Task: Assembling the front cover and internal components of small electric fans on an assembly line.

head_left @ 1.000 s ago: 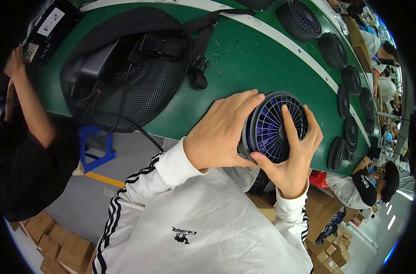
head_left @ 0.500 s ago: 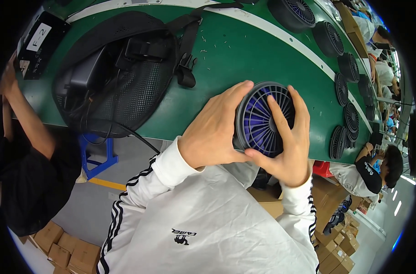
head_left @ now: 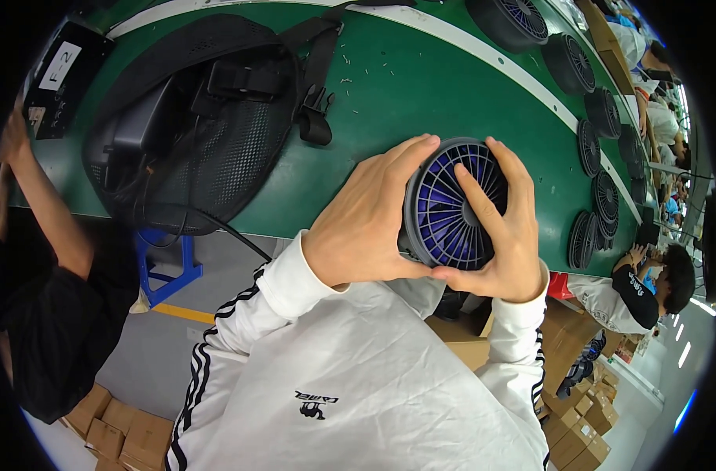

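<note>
The round fan unit point(head_left: 456, 206), a grey housing with a radial grille over blue-violet blades, is held clear of the green desk point(head_left: 389, 102), just above its near edge and in front of the person's chest. The left hand point(head_left: 366, 228) has its grip clenched on the left rim of the housing, fingers over the upper edge and thumb beneath. The right hand point(head_left: 507, 235) grasps the right side, with the thumb under the lower rim and one finger laid across the grille face toward the hub. Risk 1: the unit is supported by hand pressure alone over the desk edge; a relaxed grip on either side would probably let it fall to the floor below. Risk 2: the finger pressing on the grille could flex the thin ribs or reach the blades, if the slots are wide enough; this cannot be told from the head view. Risk 3: a black mesh harness point(head_left: 193, 133) with straps and a buckle point(head_left: 315, 118) lies on the desk to the left, and a dark cable point(head_left: 232, 231) trails off the desk edge near the left forearm; a sweep of that arm could snag it. Further fan units point(head_left: 601, 157) stand along the far right of the desk, well apart.
</note>
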### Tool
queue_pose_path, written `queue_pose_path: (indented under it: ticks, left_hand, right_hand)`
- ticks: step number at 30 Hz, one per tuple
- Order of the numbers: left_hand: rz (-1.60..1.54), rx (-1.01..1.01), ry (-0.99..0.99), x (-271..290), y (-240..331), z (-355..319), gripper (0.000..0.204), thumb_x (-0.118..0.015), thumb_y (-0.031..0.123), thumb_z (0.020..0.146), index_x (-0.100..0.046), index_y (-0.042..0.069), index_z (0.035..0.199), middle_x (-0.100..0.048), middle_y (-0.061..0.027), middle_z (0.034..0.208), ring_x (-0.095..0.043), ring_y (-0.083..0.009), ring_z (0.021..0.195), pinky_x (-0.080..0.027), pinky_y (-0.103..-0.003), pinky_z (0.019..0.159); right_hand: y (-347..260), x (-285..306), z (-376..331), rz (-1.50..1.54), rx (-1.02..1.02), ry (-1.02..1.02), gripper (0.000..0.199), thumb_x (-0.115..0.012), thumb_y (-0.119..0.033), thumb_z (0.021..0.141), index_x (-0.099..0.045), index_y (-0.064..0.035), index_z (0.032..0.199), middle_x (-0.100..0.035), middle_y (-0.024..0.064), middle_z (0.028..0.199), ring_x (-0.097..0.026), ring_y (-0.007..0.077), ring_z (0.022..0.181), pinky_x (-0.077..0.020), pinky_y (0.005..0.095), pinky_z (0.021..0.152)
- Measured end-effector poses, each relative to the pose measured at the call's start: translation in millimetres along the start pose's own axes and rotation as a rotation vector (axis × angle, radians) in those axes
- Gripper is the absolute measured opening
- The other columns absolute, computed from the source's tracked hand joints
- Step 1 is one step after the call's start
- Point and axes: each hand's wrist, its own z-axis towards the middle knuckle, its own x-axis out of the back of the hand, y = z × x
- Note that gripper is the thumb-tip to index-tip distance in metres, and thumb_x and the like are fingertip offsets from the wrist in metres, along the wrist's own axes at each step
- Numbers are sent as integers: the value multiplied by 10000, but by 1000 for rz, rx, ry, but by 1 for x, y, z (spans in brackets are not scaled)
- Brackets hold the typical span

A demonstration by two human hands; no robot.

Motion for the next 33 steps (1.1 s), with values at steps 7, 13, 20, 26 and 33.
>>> queue_pose_path:
  ticks: [7,13,20,26,33]
  left_hand:
    - [-53,67,0,1,-1,-3,1310,-1014,402,637,-257,0,1628,-432,-262,1601,-506,-436,1435,-418,-503,1188]
    - [-41,55,35,-3,0,-4,1301,-1015,372,626,-269,9,1628,-459,-250,1582,-518,-433,1424,-425,-498,1182]
    - [-87,63,37,1,-3,-5,1292,-1012,342,624,-269,10,1628,-477,-239,1573,-526,-426,1423,-433,-493,1173]
    - [-28,28,32,2,-2,-2,1345,-1026,388,622,-232,11,1641,-527,-204,1551,-607,-421,1299,-467,-489,1118]
    - [-39,24,55,-4,-4,-3,1329,-1022,380,626,-245,4,1637,-516,-206,1563,-590,-421,1328,-465,-492,1120]
  right_hand:
    - [-15,-7,-3,-18,-45,29,1003,-889,-628,671,-663,-64,1469,-421,376,1576,-492,575,1381,-437,622,1132]
    - [-3,-6,-3,-57,14,31,1013,-861,-655,700,-655,-30,1470,-453,372,1573,-496,540,1415,-414,600,1158]
    - [-23,-15,-10,-11,-121,149,1003,-841,-666,738,-649,-6,1468,-467,353,1582,-520,487,1433,-424,559,1165]
    - [-14,1,-11,124,-172,318,1001,-855,-659,743,-646,5,1462,-465,346,1589,-523,462,1438,-422,546,1170]
    - [-10,-6,-6,-21,-35,55,1025,-859,-671,724,-644,-2,1471,-466,344,1587,-512,482,1430,-396,557,1183]
